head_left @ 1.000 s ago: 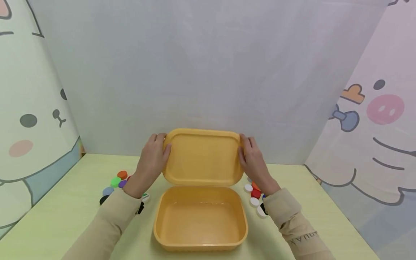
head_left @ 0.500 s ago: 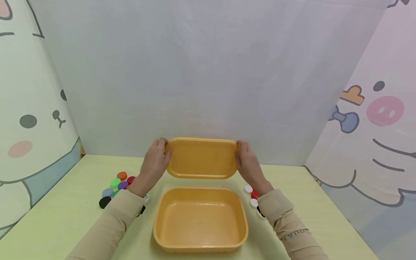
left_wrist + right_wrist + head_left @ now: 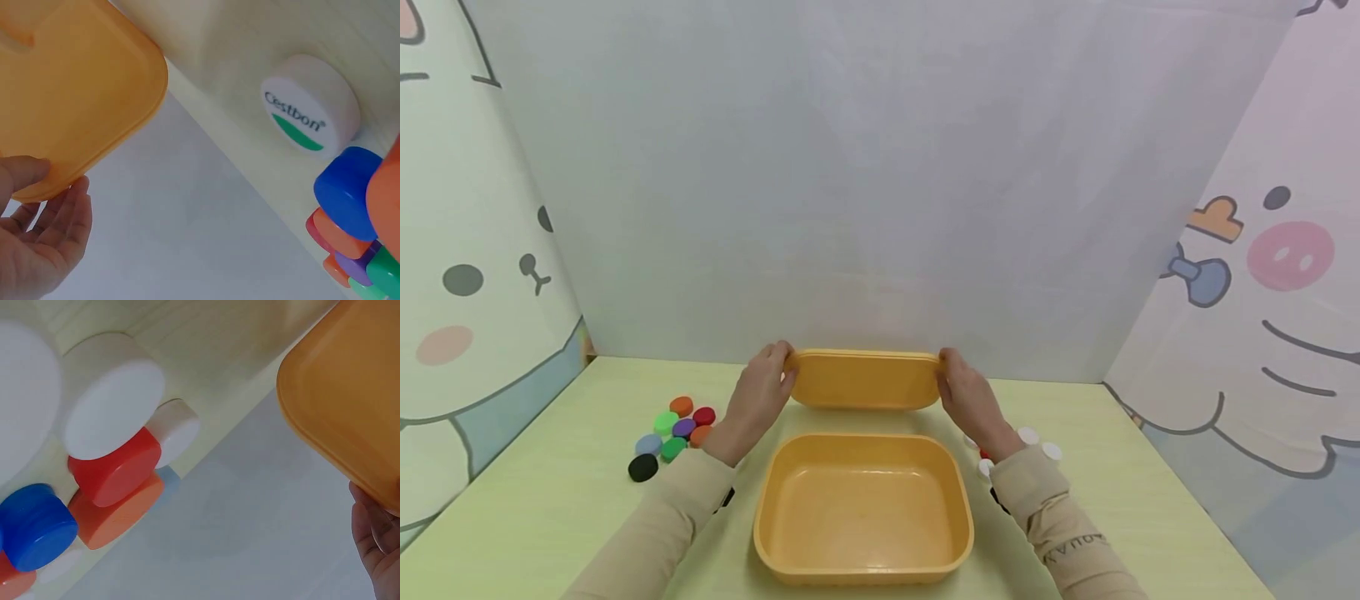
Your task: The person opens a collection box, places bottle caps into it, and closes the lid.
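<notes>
Behind the yellow-orange box (image 3: pixel 865 508), a matching lid (image 3: pixel 865 381) is held tilted, its inner face toward me. My left hand (image 3: pixel 761 392) grips the lid's left end; in the left wrist view the thumb lies on the face and the fingers (image 3: pixel 75 219) curl behind the edge. At the other end my right hand (image 3: pixel 970 398) pinches the lid's right edge, with its fingers (image 3: pixel 369 540) showing at the rim in the right wrist view. The box stands uncovered on the table with nothing inside it.
Several coloured bottle caps (image 3: pixel 683 427) lie to the left, among them a white Cestbon cap (image 3: pixel 306 103). More caps, such as a red one (image 3: pixel 119 465) and a blue one (image 3: pixel 40 528), lie to the right, partly behind my forearm. A grey-white curtain (image 3: pixel 880 183) hangs behind the table.
Both hands have lowered the lid's top edge and tilted it away, so its face looks much narrower. The lid has moved back from the box, which stays in place.
</notes>
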Demonstrator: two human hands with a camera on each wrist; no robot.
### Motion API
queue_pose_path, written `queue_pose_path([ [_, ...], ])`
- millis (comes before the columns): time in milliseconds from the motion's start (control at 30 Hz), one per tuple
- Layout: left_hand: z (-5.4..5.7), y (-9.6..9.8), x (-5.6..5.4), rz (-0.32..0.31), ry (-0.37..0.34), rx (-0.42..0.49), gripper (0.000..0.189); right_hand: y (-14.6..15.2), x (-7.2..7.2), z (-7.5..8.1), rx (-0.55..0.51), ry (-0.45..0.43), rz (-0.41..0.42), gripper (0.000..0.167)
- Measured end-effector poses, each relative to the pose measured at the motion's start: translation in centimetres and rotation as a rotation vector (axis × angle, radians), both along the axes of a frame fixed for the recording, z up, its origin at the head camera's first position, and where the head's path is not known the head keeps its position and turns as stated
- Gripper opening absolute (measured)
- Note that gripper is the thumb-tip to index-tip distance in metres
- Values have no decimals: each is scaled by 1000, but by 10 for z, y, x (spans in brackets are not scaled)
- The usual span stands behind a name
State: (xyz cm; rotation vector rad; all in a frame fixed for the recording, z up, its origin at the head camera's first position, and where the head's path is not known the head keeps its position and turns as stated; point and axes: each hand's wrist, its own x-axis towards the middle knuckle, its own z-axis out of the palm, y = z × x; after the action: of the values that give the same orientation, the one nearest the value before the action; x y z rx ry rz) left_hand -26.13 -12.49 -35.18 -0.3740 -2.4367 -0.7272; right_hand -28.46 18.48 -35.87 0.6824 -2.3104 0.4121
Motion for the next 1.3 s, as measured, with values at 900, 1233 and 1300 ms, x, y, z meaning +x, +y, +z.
queue_pose_path([
  [900,-26,0,8,-81,-192,-228,16,19,2,-39,297,-13,121,26],
  [1233,-34,0,7,-98,-277,-283,15,18,5,-43,367,-133,73,21],
  [1300,-35,-1,7,-105,-283,-291,14,18,6,-43,371,-150,83,21],
])
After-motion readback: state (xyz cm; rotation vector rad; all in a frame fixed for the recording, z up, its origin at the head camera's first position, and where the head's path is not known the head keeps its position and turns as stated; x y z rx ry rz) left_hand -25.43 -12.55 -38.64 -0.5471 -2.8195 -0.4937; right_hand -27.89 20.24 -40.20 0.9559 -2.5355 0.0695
